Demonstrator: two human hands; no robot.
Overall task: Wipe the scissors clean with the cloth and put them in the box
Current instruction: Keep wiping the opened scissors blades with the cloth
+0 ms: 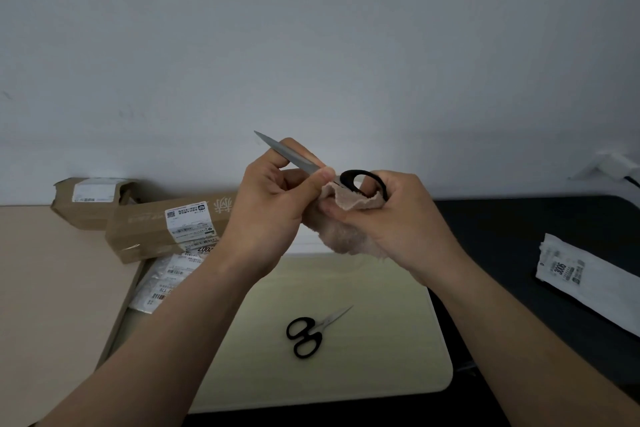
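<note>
black scissors (292,155), two; cloth (346,236), one

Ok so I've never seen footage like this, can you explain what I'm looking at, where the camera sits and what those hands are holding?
There is no machine here. A person wears one wide-angle camera on the head, looking forward and down, so both arms reach in from the bottom edge. The left hand pinches the grey blades of the large black-handled scissors. The right hand grips a pinkish-beige fluffy cloth bunched against the scissors' handle. Below them, small black-handled scissors lie closed on a pale yellow mat. Labelled brown cardboard boxes sit to the left, and a white plastic mailing bag lies on the dark table to the right.
</note>
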